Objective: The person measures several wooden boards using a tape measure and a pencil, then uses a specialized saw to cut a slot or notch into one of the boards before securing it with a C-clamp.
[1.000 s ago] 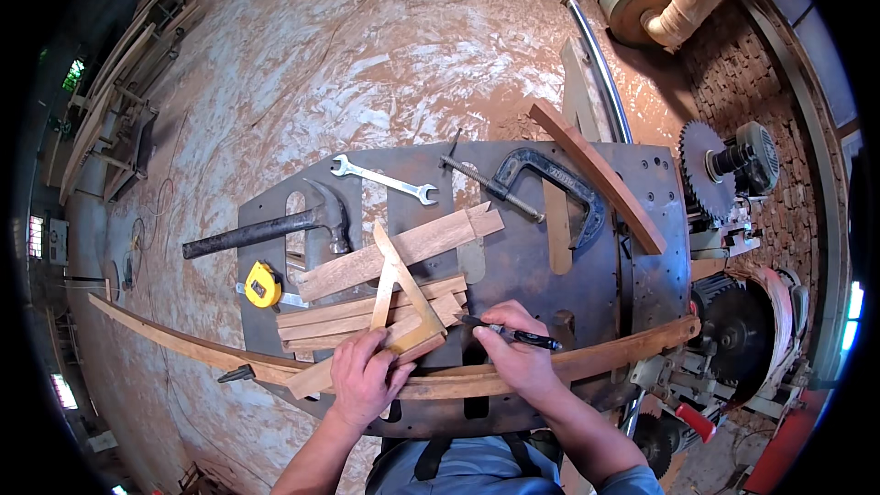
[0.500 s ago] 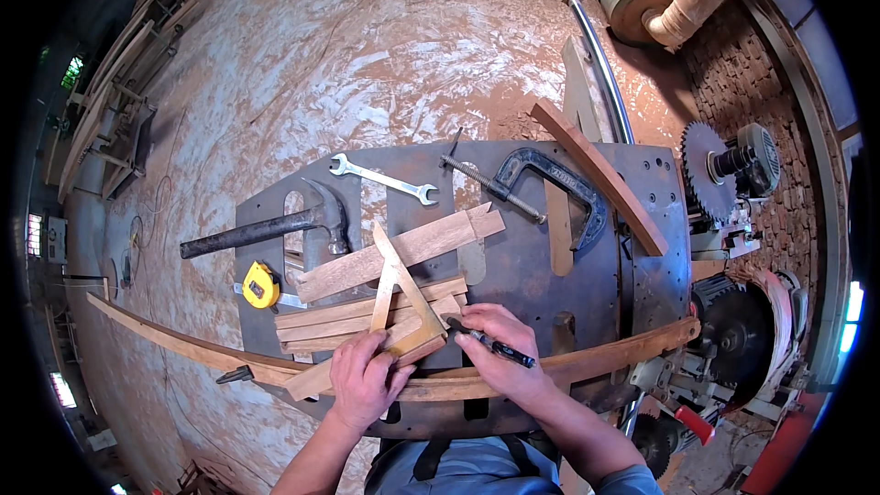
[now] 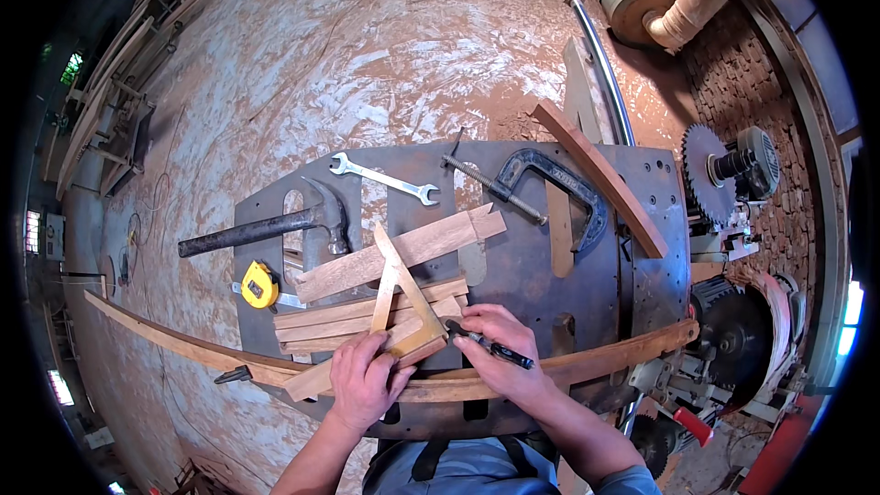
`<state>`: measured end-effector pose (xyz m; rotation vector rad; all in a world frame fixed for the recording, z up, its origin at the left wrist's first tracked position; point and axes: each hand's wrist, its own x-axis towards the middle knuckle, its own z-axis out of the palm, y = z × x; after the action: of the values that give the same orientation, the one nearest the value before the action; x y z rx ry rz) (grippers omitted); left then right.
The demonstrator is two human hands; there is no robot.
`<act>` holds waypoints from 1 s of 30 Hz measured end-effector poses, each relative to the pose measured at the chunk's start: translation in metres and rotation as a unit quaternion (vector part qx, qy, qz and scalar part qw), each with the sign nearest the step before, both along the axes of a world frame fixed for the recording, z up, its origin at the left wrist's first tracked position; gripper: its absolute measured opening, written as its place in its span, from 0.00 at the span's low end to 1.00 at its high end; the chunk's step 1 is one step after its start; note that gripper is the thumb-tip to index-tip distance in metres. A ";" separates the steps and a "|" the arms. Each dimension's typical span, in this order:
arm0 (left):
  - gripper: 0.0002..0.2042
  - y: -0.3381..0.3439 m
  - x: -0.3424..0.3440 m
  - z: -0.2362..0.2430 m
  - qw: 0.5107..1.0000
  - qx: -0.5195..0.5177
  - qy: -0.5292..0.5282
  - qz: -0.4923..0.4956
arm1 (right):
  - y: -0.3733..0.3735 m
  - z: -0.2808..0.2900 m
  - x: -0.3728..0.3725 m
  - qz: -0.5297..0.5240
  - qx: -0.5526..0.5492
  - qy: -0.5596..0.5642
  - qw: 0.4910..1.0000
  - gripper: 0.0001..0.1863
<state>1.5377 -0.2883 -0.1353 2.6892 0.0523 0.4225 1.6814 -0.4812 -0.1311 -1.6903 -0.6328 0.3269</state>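
Observation:
My left hand (image 3: 364, 376) is closed at the lower edge of a triangular carpenter's square (image 3: 390, 270), pressing it onto a short wooden strip (image 3: 310, 382). The palm side of that hand is hidden. In my right hand (image 3: 502, 371) a black marker pen (image 3: 510, 355) is pinched, its tip end close to the square's right corner and the end of the strip. Whether the tip touches the wood I cannot tell. Beneath and beyond the square lie several wooden strips (image 3: 316, 319) side by side, with a wider notched board (image 3: 412, 249) above them.
On the dark metal table (image 3: 513, 266) lie a claw hammer (image 3: 266, 227), a yellow tape measure (image 3: 260, 285), a wrench (image 3: 383, 179), a C-clamp (image 3: 550, 165) and a reddish wood bar (image 3: 600, 178). A long curved wooden piece (image 3: 587, 363) crosses the near edge. Saw blades (image 3: 706, 172) stand at right.

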 end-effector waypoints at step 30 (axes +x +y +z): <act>0.22 0.000 0.001 -0.002 1.000 0.014 0.000 -0.002 | 0.010 0.010 0.013 0.012 -0.020 -0.026 0.999 0.10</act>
<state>1.5383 -0.2886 -0.1370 2.7154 0.0404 0.4257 1.6944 -0.4717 -0.1216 -1.7356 -0.6885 0.3150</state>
